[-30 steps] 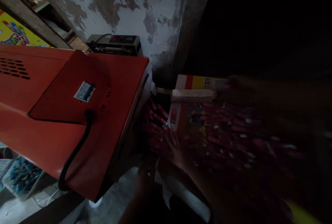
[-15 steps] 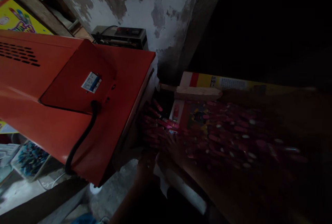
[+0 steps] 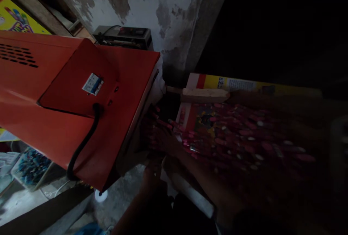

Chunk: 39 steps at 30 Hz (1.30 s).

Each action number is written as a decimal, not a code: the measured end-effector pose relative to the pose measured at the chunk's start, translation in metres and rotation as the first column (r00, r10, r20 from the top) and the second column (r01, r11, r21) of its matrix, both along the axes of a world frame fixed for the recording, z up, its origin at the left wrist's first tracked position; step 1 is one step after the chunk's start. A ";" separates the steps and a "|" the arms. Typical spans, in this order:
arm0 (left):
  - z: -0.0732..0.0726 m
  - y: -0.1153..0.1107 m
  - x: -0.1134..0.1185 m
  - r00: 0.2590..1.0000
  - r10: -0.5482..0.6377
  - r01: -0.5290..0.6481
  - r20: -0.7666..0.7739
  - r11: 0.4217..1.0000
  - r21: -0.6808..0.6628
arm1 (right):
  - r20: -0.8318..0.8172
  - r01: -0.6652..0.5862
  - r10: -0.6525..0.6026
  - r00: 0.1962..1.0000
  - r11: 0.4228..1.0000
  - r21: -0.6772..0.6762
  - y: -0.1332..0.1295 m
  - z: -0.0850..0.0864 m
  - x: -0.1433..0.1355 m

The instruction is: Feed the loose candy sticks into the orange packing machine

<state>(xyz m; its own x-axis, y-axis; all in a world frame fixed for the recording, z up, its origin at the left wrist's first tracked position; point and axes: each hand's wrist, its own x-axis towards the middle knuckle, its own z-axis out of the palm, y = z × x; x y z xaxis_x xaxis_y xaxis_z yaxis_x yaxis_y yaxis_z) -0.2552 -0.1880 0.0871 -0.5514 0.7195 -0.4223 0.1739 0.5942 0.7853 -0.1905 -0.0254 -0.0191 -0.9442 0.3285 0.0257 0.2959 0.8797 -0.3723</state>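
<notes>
Small pink tube-like pieces [image 3: 239,133] lie in a wide spread on a printed sheet [image 3: 193,79] on the right. More pink pieces [image 3: 152,133] are heaped at its left end, beside the red machine. My right hand [image 3: 165,140] reaches over that heap, its fingers stretched out and dim in shadow. Lower down, my left hand [image 3: 152,171] is curled at the dark edge below the heap. What its fingers hold is too dark to make out.
A large red machine [image 3: 130,71] with a black cable [image 3: 84,148] fills the left. A wooden bar [image 3: 205,95] lies along the sheet's far side. A dark box-shaped device [image 3: 125,37] stands by the peeling wall. Blue pieces fill a bin [image 3: 45,180] at lower left.
My right hand has moved left from the printed sheet onto the heap beside the machine, and some pink pieces have shifted. My left hand stays in about the same place.
</notes>
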 end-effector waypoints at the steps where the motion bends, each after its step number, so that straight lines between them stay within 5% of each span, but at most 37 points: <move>1: 0.001 -0.001 0.000 1.000 -0.002 0.002 0.003 1.000 -0.004 | 0.005 0.003 -0.003 1.000 1.000 -0.022 -0.003 -0.001 0.003; 7: 0.003 -0.009 -0.001 0.998 -0.033 0.034 0.054 0.999 -0.026 | 0.053 0.140 -0.136 0.989 0.988 -0.072 -0.016 -0.001 0.037; 13: 0.008 -0.012 -0.003 0.999 -0.002 0.002 0.033 1.000 -0.025 | -0.069 -0.035 0.037 0.997 0.999 0.030 0.001 0.033 -0.034; 16: 0.014 -0.016 -0.006 0.998 -0.010 0.012 0.059 0.999 -0.032 | -0.087 0.087 -0.086 0.992 0.996 0.013 -0.001 0.042 -0.036; 21: 0.023 -0.029 -0.008 0.994 -0.024 0.030 0.107 0.998 -0.052 | -0.045 0.425 -0.424 0.904 0.905 0.016 -0.028 0.052 0.061; 24: 0.023 -0.038 -0.003 0.994 0.014 -0.010 0.106 0.999 -0.042 | -0.065 0.609 -0.607 0.792 0.779 0.151 -0.042 0.056 0.133; 26: 0.022 -0.044 0.005 0.993 0.076 -0.073 0.086 0.997 -0.039 | -0.052 0.668 -0.678 0.733 0.705 0.239 -0.046 0.053 0.165; 28: 0.023 -0.049 0.015 0.990 0.117 -0.115 0.084 0.993 -0.030 | 0.016 0.653 -0.683 0.730 0.704 0.278 -0.048 0.046 0.180; 33: 0.032 -0.060 0.046 0.985 0.132 -0.128 0.111 0.991 -0.038 | 0.193 0.579 -0.625 0.757 0.777 0.245 -0.044 0.029 0.158; 39: 0.038 -0.079 0.064 0.983 0.166 -0.164 0.085 0.986 -0.029 | 0.201 0.594 -0.591 0.782 0.803 0.052 -0.023 0.019 0.090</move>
<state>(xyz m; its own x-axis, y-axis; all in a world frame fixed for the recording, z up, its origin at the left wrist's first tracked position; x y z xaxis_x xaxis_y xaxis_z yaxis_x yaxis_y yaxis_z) -0.1915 -0.2674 0.1249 -0.6221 0.6120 -0.4884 0.0040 0.6262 0.7796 -0.1007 -0.0482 -0.0003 -0.5478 0.8235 -0.1472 0.8250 0.5026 -0.2586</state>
